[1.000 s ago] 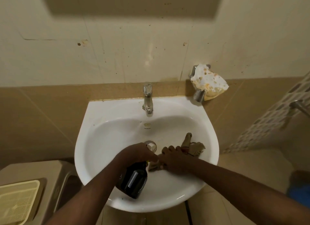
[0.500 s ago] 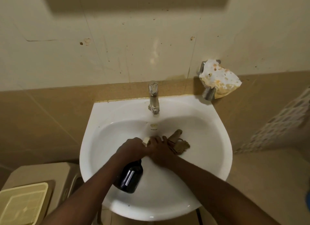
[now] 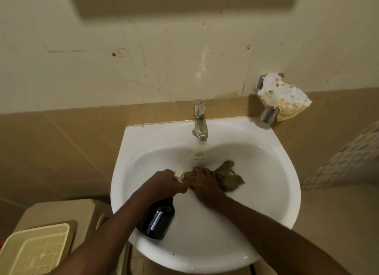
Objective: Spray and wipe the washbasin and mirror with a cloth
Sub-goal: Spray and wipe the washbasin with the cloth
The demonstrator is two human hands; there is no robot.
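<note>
A white washbasin (image 3: 272,172) fills the middle of the view, with a chrome tap (image 3: 200,121) at its back edge. My left hand (image 3: 164,184) grips the top of a dark spray bottle (image 3: 156,221) held over the basin's front left, its pale nozzle (image 3: 180,175) pointing toward the cloth. My right hand (image 3: 205,184) presses a crumpled brown cloth (image 3: 229,178) against the bowl, just below the overflow hole. The drain is hidden under my hands. No mirror is in view.
A chrome wall fitting (image 3: 266,110) with a stained white rag (image 3: 283,94) draped on it sits right of the tap. A beige lidded bin (image 3: 37,250) stands at lower left. Tiled wall (image 3: 143,59) rises behind the basin.
Both hands and the cloth have shifted up the bowl toward the tap, covering the drain. The cloth has bunched tighter under my right hand.
</note>
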